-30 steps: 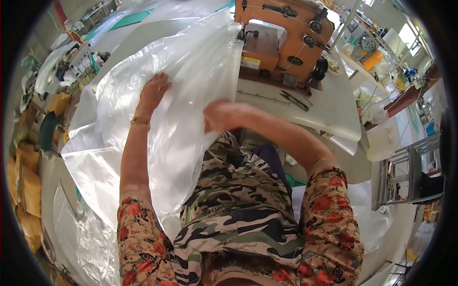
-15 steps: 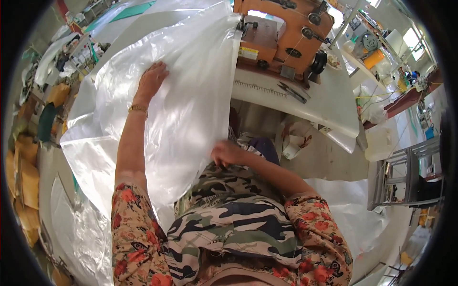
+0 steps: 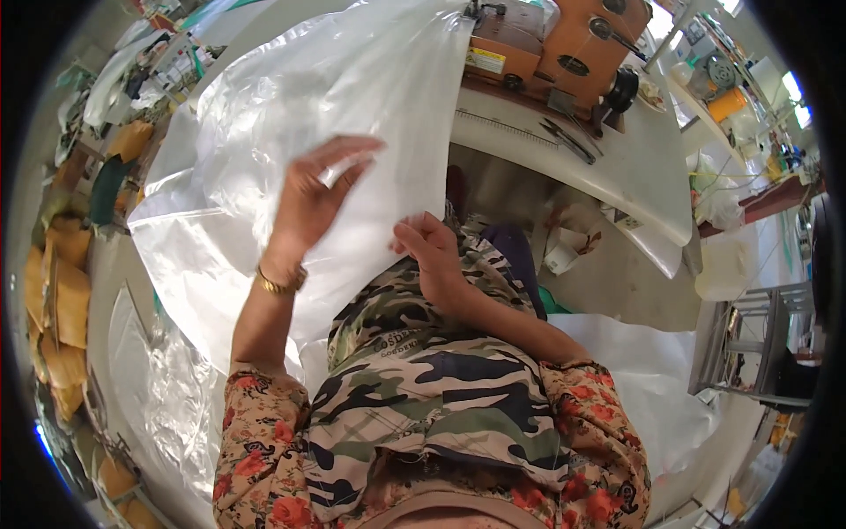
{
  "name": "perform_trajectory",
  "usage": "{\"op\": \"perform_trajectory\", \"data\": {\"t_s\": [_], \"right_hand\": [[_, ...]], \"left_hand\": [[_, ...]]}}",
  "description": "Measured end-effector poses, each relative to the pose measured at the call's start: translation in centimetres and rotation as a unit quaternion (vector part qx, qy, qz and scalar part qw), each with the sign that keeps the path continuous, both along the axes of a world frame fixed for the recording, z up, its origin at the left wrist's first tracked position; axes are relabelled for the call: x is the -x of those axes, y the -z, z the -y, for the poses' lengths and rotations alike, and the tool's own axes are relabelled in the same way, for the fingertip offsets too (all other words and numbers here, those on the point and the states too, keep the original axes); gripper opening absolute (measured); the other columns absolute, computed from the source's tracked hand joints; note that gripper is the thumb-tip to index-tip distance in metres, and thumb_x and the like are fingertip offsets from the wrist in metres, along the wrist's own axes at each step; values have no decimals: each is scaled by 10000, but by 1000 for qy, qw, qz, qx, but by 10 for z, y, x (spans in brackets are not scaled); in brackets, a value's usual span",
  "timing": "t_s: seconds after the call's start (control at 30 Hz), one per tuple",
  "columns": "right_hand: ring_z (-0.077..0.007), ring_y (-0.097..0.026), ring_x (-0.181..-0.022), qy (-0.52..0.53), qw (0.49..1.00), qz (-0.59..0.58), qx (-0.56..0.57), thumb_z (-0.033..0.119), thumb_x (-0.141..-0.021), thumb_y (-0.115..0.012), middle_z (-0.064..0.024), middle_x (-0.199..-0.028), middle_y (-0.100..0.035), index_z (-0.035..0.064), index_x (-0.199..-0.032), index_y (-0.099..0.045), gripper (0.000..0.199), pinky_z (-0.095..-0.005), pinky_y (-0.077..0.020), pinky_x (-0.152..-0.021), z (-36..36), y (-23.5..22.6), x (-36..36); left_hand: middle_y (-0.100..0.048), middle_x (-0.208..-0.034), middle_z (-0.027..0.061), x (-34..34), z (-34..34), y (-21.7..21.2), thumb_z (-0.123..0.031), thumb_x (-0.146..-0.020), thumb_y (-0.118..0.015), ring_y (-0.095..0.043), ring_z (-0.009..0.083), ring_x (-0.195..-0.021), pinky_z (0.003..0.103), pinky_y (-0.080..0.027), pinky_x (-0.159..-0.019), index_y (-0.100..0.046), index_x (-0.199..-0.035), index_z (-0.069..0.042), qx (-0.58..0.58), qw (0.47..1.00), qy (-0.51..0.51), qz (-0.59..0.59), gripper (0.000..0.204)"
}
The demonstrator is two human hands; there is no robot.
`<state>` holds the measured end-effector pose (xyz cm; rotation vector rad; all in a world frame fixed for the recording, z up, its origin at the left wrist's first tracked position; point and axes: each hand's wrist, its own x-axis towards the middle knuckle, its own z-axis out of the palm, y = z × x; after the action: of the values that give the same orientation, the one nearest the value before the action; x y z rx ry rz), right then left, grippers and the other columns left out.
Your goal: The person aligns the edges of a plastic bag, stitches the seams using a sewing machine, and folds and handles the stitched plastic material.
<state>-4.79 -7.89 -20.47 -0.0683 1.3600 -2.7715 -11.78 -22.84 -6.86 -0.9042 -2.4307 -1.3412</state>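
Fingers (image 3: pixel 348 145) of my left hand (image 3: pixel 308 196) stand parted, blurred, apparently around nothing, over the translucent plastic sheet (image 3: pixel 401 97). Right hand (image 3: pixel 429 245): curled at the sheet's near right edge; from my remote feed I cannot tell whether it pinches. Sheet spans 9 to 12 o'clock, reaching the sewing machine (image 3: pixel 551 55) at 1. Judged light, limp, slippery, easily creased; I'd grip along the straight right edge.

yellow label: orange sewing machine | dark lettering: camouflage apron | ruler marks: white table

yellow label (image 3: pixel 486 60): orange sewing machine (image 3: pixel 564 44) | dark lettering (image 3: pixel 395 342): camouflage apron (image 3: pixel 476 379) | ruler marks (image 3: pixel 502 126): white table (image 3: pixel 634 198)
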Motion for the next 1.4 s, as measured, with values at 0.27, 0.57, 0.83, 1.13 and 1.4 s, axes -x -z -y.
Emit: {"op": "perform_trajectory", "data": {"t_s": [0.27,0.57,0.83,1.13,1.4], "right_hand": [[-183,-636,-899,-138,961,62,232,320,-1020,-442,-93,-932,-672,2,-1220,-545,390,-346,-500,-853,-32,-13,15],[-152,-595,-750,-208,969,20,129,228,-977,-539,-41,-764,-598,4,-959,-628,241,-300,-499,-757,-19,-25,1],[-112,-552,-639,-213,974,63,35,146,-916,-630,-22,-740,-585,9,-990,-643,156,-241,-452,-592,-9,-28,-11],[-136,-603,-618,-176,983,38,-41,124,-918,-629,-56,-722,-609,5,-970,-620,130,-267,-491,-567,-7,-24,-23],[-75,-556,-563,-168,966,-25,-197,95,-932,-589,-17,-684,-578,-3,-885,-598,110,-224,-457,-519,7,-41,-34]], "left_hand": [[-694,-1009,105,-63,-7,14,25,-823,-675,-662,206,-930,310,-542,-763,-691,-1072,-55,5,999,-41,-2,262],[-577,-647,-13,-46,15,69,-147,-905,-649,-499,47,-608,224,-410,-559,-671,-858,-2,-139,931,14,337,154],[-575,-669,18,-43,42,61,-145,-891,-656,-495,53,-638,235,-425,-579,-630,-861,8,-53,965,-197,164,158],[-551,-657,-50,-53,25,72,-103,-872,-697,-480,20,-613,195,-388,-539,-620,-779,-15,-148,947,-39,281,149],[-623,-709,46,-56,18,55,-141,-801,-750,-532,112,-560,260,-433,-530,-644,-811,-17,163,966,-180,-90,163]]}}
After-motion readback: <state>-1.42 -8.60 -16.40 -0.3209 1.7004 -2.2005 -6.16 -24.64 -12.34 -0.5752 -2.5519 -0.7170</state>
